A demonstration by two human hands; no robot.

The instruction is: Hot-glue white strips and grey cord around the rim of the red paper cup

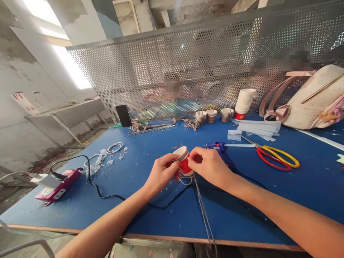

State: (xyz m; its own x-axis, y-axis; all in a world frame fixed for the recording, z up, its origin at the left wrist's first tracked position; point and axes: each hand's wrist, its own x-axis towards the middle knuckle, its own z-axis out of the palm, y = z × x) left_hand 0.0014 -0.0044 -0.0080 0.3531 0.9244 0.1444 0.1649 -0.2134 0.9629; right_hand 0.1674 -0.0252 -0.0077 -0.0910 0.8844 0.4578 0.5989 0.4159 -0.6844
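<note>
Between my hands, a red and white paper cup [185, 165] is held tilted above the blue table. My left hand [165, 167] closes its thumb and fingers on the cup's left side near the rim. On the right side, my right hand [205, 163] pinches at the cup, its fingertips on grey cord [200, 200]. Strands of that cord hang from the cup and run down over the table's front edge. A loop of it sits just below the cup. What lies exactly between the right fingertips is too small to make out.
A blue glue gun [219, 146] and red-yellow scissors [278, 157] lie right of my hands. Behind stand a stack of paper cups [245, 102], cord-wrapped cups [211, 115] and a beige bag [309, 100]. A pink power strip [60, 188] with a black cable is at left.
</note>
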